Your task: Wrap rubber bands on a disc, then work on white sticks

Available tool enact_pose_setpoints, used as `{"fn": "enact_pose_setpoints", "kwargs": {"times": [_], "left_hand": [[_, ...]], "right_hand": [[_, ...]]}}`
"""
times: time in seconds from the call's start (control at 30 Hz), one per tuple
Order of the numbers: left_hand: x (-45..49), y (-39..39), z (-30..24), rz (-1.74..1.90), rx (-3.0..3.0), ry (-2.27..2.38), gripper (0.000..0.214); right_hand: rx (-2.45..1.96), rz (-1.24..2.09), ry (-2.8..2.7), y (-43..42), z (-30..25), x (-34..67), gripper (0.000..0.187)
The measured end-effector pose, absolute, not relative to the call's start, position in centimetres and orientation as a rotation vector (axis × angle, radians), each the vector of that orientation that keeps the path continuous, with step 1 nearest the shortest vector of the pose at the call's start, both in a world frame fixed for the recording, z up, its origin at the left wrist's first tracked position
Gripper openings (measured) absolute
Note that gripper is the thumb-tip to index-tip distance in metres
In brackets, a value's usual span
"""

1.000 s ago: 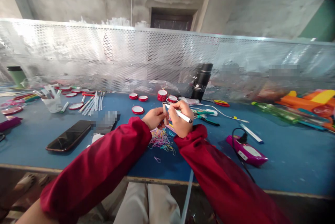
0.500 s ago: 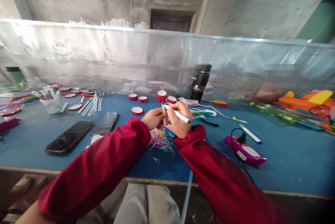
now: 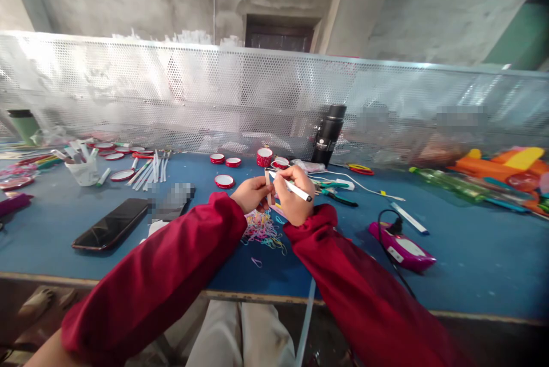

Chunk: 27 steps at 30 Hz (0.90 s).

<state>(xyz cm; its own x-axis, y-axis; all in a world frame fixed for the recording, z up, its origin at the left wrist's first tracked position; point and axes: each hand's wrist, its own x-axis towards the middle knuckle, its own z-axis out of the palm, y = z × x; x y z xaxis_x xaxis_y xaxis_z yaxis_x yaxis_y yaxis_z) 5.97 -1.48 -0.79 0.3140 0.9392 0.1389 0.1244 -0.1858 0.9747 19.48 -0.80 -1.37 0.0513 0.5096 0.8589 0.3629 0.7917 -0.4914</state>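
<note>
While my left hand (image 3: pixel 251 194) pinches a thin pale strip (image 3: pixel 268 188) upright above the counter (image 3: pixel 472 252), my right hand (image 3: pixel 294 198) grips a white pen (image 3: pixel 291 186); strip seems light, bendy, best held low.

The white pen (image 3: pixel 291 186) lay slanted across the right hand (image 3: pixel 295 200), its tip up and left, its dark end pointing right. Its tip met a small pale strip (image 3: pixel 269 190), held upright in the left hand (image 3: pixel 252 193). Both were raised just above a heap of thin coloured bands (image 3: pixel 262 228) on the blue table (image 3: pixel 472 252).
</note>
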Motion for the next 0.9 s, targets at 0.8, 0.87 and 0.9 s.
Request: {"fn": "enact_pose_setpoints", "kwargs": {"times": [0.8, 0.87, 0.9], "left_hand": [[6.00, -1.65, -0.70, 1.018, 1.597, 0.979, 0.013], [6.03, -1.69, -0.68, 1.017, 1.590, 0.992, 0.012], [6.05, -1.72, -0.67, 1.017, 1.588, 0.997, 0.012]], "right_hand": [[-0.733, 0.110, -1.578, -0.67, -1.59, 19.45, 0.007], [-0.732, 0.115, -1.559, -0.70, -1.51, 19.45, 0.007], [-0.734, 0.116, -1.551, -0.72, -1.49, 19.44, 0.008]]}}
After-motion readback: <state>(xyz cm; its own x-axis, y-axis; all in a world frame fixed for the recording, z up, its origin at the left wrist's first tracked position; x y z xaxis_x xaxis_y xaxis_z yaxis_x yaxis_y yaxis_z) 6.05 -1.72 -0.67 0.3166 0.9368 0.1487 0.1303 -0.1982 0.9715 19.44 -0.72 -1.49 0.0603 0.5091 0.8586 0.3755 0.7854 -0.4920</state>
